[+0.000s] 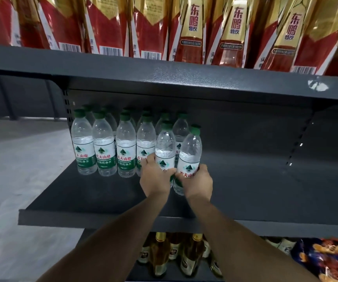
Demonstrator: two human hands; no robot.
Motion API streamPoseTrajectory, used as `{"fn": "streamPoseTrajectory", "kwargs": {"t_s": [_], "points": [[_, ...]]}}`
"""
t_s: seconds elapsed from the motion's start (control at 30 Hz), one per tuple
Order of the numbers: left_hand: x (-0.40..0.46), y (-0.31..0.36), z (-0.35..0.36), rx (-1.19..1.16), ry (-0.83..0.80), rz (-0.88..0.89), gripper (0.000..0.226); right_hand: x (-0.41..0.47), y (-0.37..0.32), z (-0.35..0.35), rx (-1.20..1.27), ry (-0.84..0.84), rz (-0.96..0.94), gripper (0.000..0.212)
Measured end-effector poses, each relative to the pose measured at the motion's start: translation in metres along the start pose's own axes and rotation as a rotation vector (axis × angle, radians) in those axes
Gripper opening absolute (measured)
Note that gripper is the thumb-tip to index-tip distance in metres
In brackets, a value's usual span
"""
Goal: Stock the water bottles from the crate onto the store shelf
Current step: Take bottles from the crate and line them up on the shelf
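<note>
Several clear water bottles with green caps and green-and-white labels stand in rows on the left part of the dark grey shelf. My left hand grips one water bottle at its label, right beside the front row. My right hand grips another water bottle just to the right of it, tilted slightly rightward. Both bottles are low over the shelf board; their bases are hidden by my hands. The crate is out of view.
The shelf's right half is bare. A shelf above carries tall red-and-gold drink bottles. Below stand amber glass bottles and colourful snack bags. Grey floor lies to the left.
</note>
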State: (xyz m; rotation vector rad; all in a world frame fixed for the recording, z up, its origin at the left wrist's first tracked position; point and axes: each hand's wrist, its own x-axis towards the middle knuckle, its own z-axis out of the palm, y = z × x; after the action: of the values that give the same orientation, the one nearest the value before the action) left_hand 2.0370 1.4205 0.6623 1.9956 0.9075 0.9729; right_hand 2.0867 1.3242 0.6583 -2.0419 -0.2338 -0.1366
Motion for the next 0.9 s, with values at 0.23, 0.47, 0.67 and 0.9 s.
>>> {"fn": "streamPoseTrajectory", "kwargs": {"t_s": [0.23,0.47,0.67,0.9], "points": [[0.003,-0.025,0.004,0.017,-0.079,0.163,0.084,0.021,0.004,0.019,-0.02,-0.068,-0.066,0.057],[0.016,-0.028,0.014,0.085,-0.039,0.162,0.089,0.026,0.006,0.033,-0.043,-0.105,-0.112,0.074],[0.024,-0.029,0.026,0.141,0.037,0.176,0.082,0.032,0.016,0.035,-0.06,-0.113,-0.147,0.077],[0.033,-0.033,0.032,0.196,0.036,0.21,0.077,0.047,0.014,0.039,-0.052,-0.124,-0.1,0.077]]}}
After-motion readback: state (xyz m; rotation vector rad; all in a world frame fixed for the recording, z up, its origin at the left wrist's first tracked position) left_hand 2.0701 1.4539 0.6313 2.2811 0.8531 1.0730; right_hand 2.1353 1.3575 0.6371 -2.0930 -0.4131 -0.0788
